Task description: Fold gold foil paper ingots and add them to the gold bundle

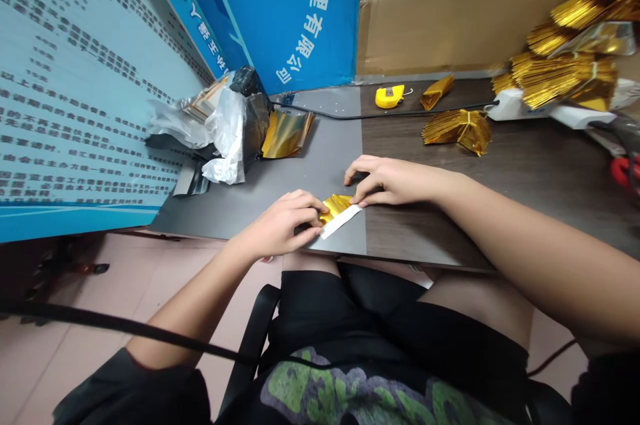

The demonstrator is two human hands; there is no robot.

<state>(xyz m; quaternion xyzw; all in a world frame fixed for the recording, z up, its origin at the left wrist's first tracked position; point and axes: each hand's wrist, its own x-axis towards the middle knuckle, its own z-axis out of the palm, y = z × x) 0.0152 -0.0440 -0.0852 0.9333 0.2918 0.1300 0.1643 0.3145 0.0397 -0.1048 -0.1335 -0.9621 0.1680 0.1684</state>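
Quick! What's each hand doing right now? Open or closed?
Left hand: closed, holding the gold foil piece.
Right hand: curled, thumb at the foil's edge; can't tell if it's gripping.

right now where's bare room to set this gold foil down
The grey mat is bare between the gold foil sheet and your left hand. The dark wood desk is bare between the gold bundle and your right hand. Crowded: the plastic bags and the power strip.
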